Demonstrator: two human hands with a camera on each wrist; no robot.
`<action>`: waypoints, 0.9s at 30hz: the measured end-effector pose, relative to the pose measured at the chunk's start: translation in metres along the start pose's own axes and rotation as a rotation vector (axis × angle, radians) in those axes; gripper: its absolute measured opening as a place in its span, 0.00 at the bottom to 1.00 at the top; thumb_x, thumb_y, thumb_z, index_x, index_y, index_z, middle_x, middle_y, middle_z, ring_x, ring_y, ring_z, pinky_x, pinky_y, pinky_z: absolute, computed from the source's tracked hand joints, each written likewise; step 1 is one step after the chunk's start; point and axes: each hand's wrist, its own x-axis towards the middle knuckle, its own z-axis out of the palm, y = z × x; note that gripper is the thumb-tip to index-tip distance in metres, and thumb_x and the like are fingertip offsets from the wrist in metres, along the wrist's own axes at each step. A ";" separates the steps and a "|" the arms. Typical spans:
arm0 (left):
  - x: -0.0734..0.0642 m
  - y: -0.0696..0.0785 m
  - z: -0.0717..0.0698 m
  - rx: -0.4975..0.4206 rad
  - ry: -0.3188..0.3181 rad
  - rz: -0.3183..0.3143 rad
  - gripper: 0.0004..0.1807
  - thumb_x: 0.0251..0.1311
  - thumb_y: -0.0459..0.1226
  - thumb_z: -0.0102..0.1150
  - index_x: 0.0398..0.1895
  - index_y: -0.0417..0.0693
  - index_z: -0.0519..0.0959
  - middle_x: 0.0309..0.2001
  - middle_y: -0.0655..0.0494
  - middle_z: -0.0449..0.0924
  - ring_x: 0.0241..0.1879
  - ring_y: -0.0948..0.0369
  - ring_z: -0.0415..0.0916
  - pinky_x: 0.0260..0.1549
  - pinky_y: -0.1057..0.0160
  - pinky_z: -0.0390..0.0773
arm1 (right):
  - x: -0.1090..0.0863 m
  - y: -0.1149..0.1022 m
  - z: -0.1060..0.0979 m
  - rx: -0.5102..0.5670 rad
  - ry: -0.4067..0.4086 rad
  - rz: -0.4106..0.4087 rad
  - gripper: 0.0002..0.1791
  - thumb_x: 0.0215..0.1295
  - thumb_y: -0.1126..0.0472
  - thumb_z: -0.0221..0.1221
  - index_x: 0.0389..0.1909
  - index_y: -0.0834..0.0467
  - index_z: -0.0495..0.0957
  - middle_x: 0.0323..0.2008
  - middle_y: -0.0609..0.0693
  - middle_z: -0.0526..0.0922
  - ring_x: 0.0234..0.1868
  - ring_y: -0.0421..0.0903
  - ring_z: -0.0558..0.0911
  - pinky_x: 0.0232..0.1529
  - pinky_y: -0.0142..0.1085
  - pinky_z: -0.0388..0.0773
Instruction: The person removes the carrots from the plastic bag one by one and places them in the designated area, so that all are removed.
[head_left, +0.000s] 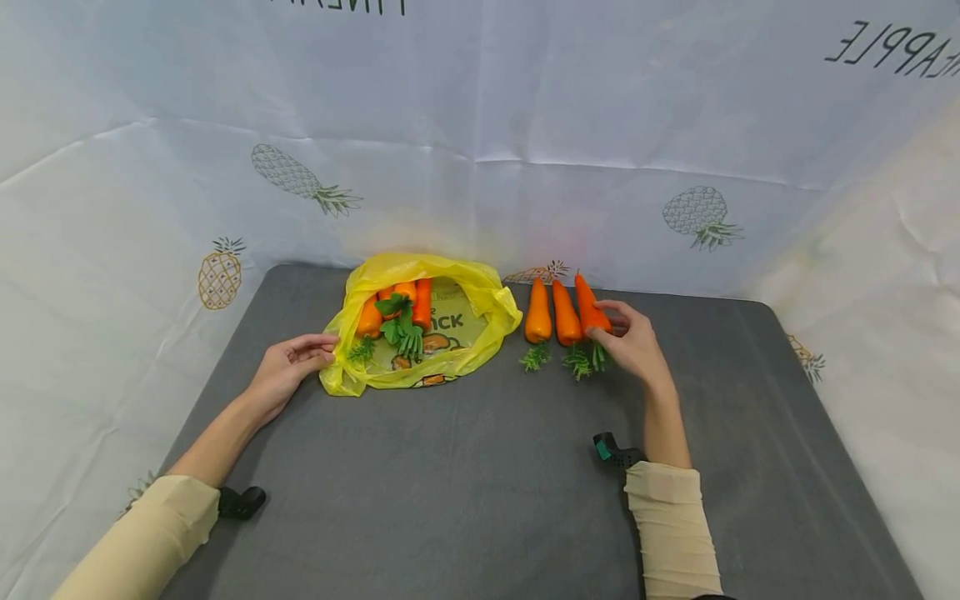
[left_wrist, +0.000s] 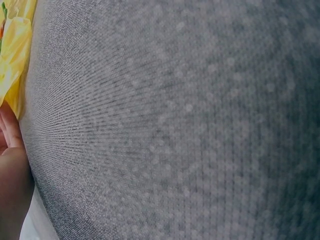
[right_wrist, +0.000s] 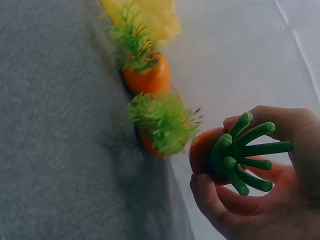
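A yellow plastic bag (head_left: 480, 346) lies with its mouth toward me, holding several orange carrots (head_left: 422, 304) with green tops. My left hand (head_left: 288, 371) pinches the left edge of the bag's mouth between thumb and fingers. To the right of the bag, my right hand (head_left: 633, 337) grips a red-orange carrot (head_left: 588, 306) round its thick end. Its short green stems (right_wrist: 257, 150) point toward the camera in the right wrist view. Beside it lie two more carrots, a light orange one (head_left: 537, 312) and a darker one (head_left: 566, 315), both with feathery green leaves.
The grey table (head_left: 450, 483) runs under everything. A white cloth with printed pineapples (head_left: 697, 212) hangs behind the table and at its sides. Black wrist devices (head_left: 242, 502) sit at both sleeve cuffs.
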 end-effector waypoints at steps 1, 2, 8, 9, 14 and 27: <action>0.000 0.000 0.000 0.003 0.001 0.000 0.26 0.78 0.37 0.64 0.70 0.28 0.75 0.48 0.72 0.87 0.48 0.76 0.84 0.50 0.79 0.83 | 0.001 0.002 0.001 -0.003 -0.004 0.005 0.31 0.78 0.57 0.62 0.78 0.58 0.70 0.73 0.73 0.74 0.71 0.73 0.78 0.69 0.66 0.79; 0.000 0.000 0.000 0.005 0.002 0.001 0.26 0.78 0.37 0.64 0.70 0.28 0.75 0.48 0.73 0.87 0.48 0.76 0.84 0.50 0.79 0.83 | 0.002 0.003 0.001 -0.004 -0.008 0.009 0.31 0.78 0.58 0.62 0.78 0.58 0.70 0.74 0.72 0.74 0.72 0.73 0.78 0.69 0.66 0.79; 0.000 0.000 0.000 0.009 -0.002 0.007 0.26 0.78 0.37 0.63 0.71 0.28 0.75 0.49 0.73 0.87 0.48 0.76 0.84 0.50 0.79 0.84 | 0.006 0.013 0.004 -0.008 -0.023 0.029 0.31 0.78 0.58 0.63 0.78 0.57 0.71 0.74 0.71 0.73 0.72 0.72 0.78 0.68 0.65 0.80; 0.000 -0.001 0.000 0.011 -0.003 0.008 0.26 0.78 0.37 0.63 0.71 0.28 0.75 0.49 0.73 0.87 0.48 0.76 0.84 0.50 0.79 0.84 | 0.007 0.014 0.005 -0.011 -0.027 0.027 0.31 0.78 0.58 0.63 0.78 0.57 0.71 0.74 0.71 0.73 0.71 0.71 0.78 0.67 0.64 0.81; 0.000 -0.001 0.000 0.012 -0.004 0.011 0.26 0.78 0.37 0.63 0.71 0.28 0.75 0.49 0.73 0.87 0.48 0.76 0.83 0.50 0.79 0.84 | 0.009 0.020 0.009 -0.047 -0.048 0.000 0.31 0.77 0.59 0.64 0.77 0.59 0.71 0.72 0.72 0.75 0.67 0.70 0.82 0.61 0.54 0.85; -0.001 0.000 0.001 0.003 0.006 -0.002 0.27 0.77 0.37 0.65 0.70 0.28 0.75 0.48 0.73 0.87 0.47 0.76 0.84 0.50 0.79 0.84 | 0.010 0.024 0.010 -0.049 -0.065 -0.009 0.34 0.76 0.60 0.66 0.79 0.60 0.70 0.72 0.74 0.74 0.67 0.72 0.82 0.63 0.62 0.84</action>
